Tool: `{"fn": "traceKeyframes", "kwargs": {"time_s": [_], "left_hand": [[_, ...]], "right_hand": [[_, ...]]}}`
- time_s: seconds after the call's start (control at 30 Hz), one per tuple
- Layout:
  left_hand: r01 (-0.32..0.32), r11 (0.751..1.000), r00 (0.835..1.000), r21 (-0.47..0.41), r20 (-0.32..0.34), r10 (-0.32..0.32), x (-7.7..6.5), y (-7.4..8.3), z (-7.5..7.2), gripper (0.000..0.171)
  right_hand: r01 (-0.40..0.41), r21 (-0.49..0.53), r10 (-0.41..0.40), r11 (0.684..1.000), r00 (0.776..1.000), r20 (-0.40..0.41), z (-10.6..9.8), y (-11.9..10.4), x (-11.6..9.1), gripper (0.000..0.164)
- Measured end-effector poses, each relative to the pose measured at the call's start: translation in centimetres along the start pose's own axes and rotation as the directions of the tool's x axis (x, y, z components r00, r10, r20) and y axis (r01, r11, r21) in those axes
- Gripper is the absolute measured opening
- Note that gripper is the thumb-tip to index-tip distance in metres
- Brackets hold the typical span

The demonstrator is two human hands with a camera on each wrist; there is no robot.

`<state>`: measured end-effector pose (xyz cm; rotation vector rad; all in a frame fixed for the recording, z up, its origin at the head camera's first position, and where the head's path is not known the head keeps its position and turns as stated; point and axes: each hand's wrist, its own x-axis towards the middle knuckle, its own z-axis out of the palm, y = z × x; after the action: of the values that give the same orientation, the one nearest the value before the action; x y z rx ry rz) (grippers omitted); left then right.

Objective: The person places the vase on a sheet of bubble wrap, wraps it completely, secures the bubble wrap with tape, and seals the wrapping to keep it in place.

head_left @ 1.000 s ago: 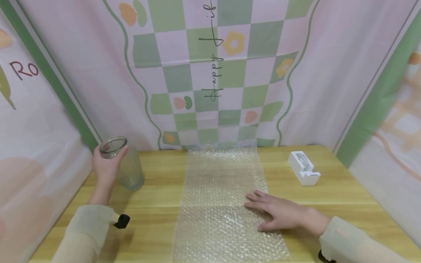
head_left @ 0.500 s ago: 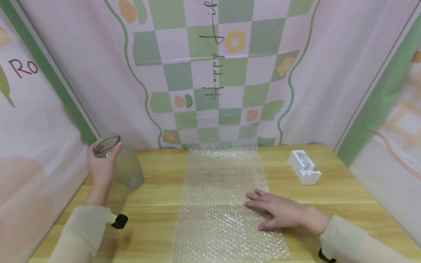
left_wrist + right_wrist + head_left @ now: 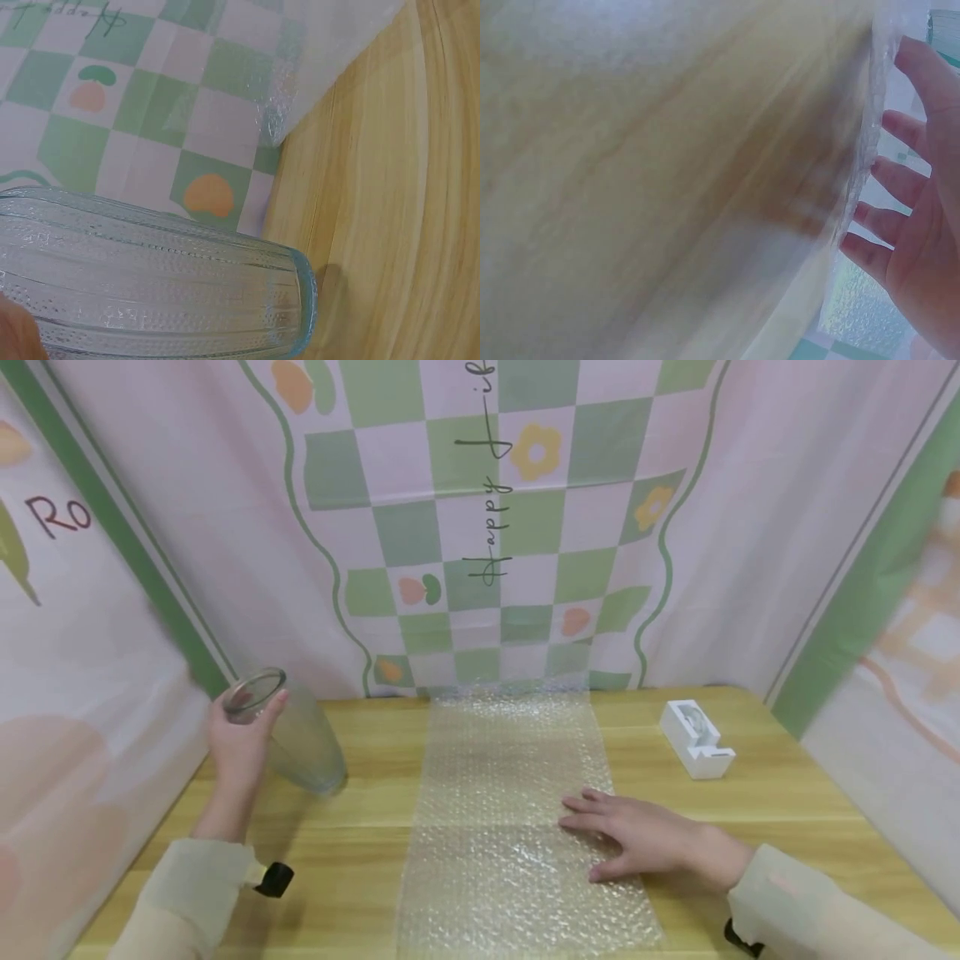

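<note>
My left hand [image 3: 243, 739] grips a clear glass vase [image 3: 306, 739] near its rim, thumb on the near side and the other fingers round the back. The vase leans, its mouth toward the left and its base low over the wood. In the left wrist view the ribbed, dotted glass vase [image 3: 165, 277] fills the lower left, with a shadow beside its bluish base. A long strip of bubble wrap [image 3: 502, 827] lies across the middle of the table. My right hand [image 3: 637, 835] rests its spread fingertips on the strip's right side; the right wrist view shows those fingers [image 3: 900, 184] against the film.
A white tape dispenser [image 3: 696, 739] with a clear roll stands at the back right of the wooden table [image 3: 360, 877]. Printed fabric [image 3: 480, 527] hangs behind the table and along both sides. The far end of the bubble wrap turns up against the back fabric.
The vase first tilted further left, then shifted right with my left hand; its base now sits further right than before. My right hand stays in place on the bubble wrap.
</note>
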<state>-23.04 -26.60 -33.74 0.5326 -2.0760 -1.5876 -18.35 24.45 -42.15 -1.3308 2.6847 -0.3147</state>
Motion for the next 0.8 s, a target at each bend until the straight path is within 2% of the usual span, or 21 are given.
{"fn": "traceKeyframes", "kwargs": {"time_s": [0.3,0.5,0.8], "left_hand": [[-0.004,1.000,0.999,-0.004,0.034,0.004,-1.3,0.4,0.1,0.088],[-0.003,0.999,0.998,-0.038,0.060,0.005,-1.8,0.5,0.1,0.085],[0.026,0.999,0.994,-0.030,0.106,-0.022,-2.6,1.0,0.2,0.082]], "right_hand": [[-0.023,-0.015,0.023,1.000,1.000,0.019,-0.2,-0.1,0.1,0.079],[-0.006,-0.051,0.006,0.999,1.000,-0.005,-0.1,-0.1,0.1,0.077],[0.004,-0.088,-0.008,0.996,0.999,-0.047,-0.2,0.1,0.1,0.068]]}}
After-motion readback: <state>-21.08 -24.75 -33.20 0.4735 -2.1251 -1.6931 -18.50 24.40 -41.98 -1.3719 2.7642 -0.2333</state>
